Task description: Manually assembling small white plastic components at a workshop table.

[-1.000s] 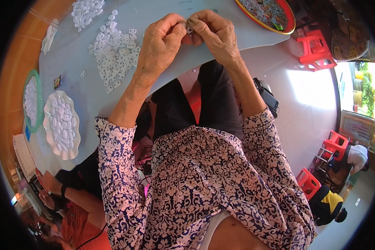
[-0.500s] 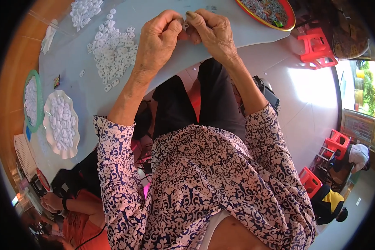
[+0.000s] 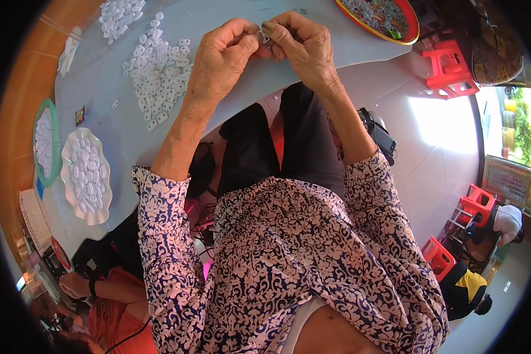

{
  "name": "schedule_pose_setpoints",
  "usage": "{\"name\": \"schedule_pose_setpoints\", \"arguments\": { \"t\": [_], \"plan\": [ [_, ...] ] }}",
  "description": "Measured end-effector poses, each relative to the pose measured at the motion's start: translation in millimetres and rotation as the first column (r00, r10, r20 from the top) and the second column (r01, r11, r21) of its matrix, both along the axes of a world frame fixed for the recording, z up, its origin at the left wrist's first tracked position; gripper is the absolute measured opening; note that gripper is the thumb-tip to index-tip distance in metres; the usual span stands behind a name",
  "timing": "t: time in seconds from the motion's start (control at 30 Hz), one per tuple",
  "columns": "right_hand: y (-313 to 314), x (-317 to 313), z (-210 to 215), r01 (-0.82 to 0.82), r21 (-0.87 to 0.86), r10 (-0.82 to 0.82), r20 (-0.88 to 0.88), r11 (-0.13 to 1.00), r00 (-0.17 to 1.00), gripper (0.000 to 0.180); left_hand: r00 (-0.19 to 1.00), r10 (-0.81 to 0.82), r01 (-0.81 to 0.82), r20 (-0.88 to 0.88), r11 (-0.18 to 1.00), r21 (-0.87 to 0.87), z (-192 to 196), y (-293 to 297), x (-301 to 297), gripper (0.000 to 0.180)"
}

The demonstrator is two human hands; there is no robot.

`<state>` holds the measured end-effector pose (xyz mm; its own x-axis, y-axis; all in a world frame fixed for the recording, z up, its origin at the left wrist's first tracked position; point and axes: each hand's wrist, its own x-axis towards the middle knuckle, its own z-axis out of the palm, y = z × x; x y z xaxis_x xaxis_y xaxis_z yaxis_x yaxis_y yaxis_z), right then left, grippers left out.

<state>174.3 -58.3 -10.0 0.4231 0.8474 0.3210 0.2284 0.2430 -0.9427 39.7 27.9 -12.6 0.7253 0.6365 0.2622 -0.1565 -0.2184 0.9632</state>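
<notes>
Above the near edge of the table, my left hand (image 3: 225, 62) and my right hand (image 3: 305, 54) meet with their fingertips together. A small white plastic piece with a hole (image 3: 265, 39) shows beneath my right thumb, pinched against the fingers. My left thumb and forefinger are closed right beside it; what they grip, if anything, is hidden. To the left of my left hand lies a loose pile of similar white pieces (image 3: 159, 76), spread flat on the grey table (image 3: 106, 121).
Farther back is another white heap (image 3: 121, 17). A scalloped white dish (image 3: 71, 194) and a green-rimmed basket (image 3: 56, 171) at left hold white pieces. A red tray (image 3: 416, 26) of small metallic-looking parts stands back right. A co-worker's hand (image 3: 74, 285) is lower left; red stools (image 3: 451, 71) stand right.
My hands stay together, with only small shifts of the fingers. The white piece has moved slightly to the right between them. The co-worker's hand at lower left has shifted a little.
</notes>
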Motion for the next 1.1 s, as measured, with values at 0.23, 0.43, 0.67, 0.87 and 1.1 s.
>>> {"name": "schedule_pose_setpoints", "arguments": {
  "t": [0.23,0.43,0.67,0.87,1.1],
  "plan": [
    [2,-2,2,0.053,0.035,-0.052,-0.027,0.998,0.998,0.024,0.997,0.07,-0.071,0.015,0.996,0.061,-1,-5,6,0.014],
    [1,2,2,-0.017,-0.039,0.014,-0.072,0.999,0.997,0.026,0.998,0.059,-0.061,0.034,0.996,0.068,6,2,1,0.025],
    [6,1,-1,0.02,-0.003,-0.02,0.045,1.0,0.999,0.022,0.985,0.168,-0.161,-0.042,0.978,0.136,8,3,2,0.025],
    [6,3,-1,0.026,0.027,-0.024,-0.07,0.999,0.997,0.018,0.932,0.357,-0.317,-0.058,0.884,0.344,19,12,-4,0.018],
    [3,5,1,-0.006,0.052,0.012,-0.116,0.999,0.993,0.013,0.924,0.38,-0.188,-0.045,0.553,0.812,13,33,-22,0.009]
  ]
}}
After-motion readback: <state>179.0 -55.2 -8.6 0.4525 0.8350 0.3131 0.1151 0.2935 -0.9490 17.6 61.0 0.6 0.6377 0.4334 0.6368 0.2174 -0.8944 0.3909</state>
